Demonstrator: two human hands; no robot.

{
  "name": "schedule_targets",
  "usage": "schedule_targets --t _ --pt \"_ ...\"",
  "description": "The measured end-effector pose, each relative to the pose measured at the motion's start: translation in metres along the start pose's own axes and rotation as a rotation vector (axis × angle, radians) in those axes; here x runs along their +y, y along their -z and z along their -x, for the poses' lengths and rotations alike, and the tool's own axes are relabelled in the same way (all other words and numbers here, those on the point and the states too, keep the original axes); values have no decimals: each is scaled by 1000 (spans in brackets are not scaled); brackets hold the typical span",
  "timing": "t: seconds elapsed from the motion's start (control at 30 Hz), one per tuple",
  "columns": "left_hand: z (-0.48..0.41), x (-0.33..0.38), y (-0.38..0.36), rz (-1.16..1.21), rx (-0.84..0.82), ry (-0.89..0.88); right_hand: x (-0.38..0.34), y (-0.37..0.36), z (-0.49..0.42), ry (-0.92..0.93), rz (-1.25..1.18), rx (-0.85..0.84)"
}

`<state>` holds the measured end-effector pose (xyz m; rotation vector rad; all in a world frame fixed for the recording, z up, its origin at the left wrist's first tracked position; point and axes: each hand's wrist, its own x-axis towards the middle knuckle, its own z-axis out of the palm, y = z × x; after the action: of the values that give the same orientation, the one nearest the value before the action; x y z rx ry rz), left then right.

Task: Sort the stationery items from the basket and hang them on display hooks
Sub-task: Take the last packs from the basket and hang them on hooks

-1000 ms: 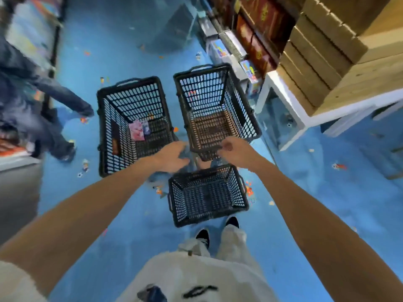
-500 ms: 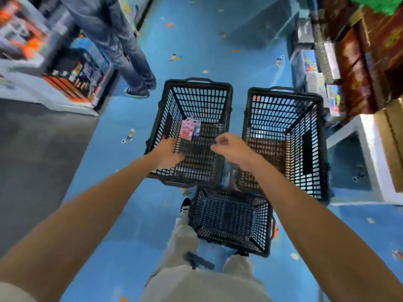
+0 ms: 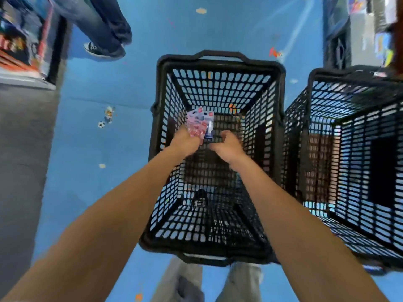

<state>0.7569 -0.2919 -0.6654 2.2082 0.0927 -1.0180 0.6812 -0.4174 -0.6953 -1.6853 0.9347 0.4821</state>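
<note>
Two black mesh containers are standing side by side on the blue floor (image 3: 98,171); the nearer basket (image 3: 220,64) is filling the middle of the view, and the second basket (image 3: 349,73) is sitting just beside it at 3 o'clock. Both bare arms are reaching down into the nearer basket; the left hand (image 3: 185,141) is grasping the lower edge of the stationery packs (image 3: 196,124), pink and white cards standing at 12 o'clock from that hand, close to the basket's 9 o'clock wall. The right hand (image 3: 230,147) is hovering just beside the packs at 3 o'clock, its fingers (image 3: 224,136) curling inward; motion blur is hiding whether they are holding anything. Light trousers (image 3: 181,280) are showing at 6 o'clock below the basket; another person's shoe (image 3: 98,50) is resting on the floor at 11 o'clock.
</note>
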Motion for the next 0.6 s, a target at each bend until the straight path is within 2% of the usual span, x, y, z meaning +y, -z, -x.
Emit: schedule_targets --t 0.07,0.17,0.37,0.5,0.6 --pt "-33 -8 -13 53 65 55 8 -11 -26 -5 23 29" --pt "-65 -12 -29 86 129 47 11 -22 -61 57 32 62" --pt "-113 -27 -49 104 112 209 13 -43 -106 112 53 76" --pt "-125 -27 -54 111 207 244 12 -52 -125 59 53 161" --pt "-134 -28 -59 106 211 232 12 -55 -135 -6 4 202"
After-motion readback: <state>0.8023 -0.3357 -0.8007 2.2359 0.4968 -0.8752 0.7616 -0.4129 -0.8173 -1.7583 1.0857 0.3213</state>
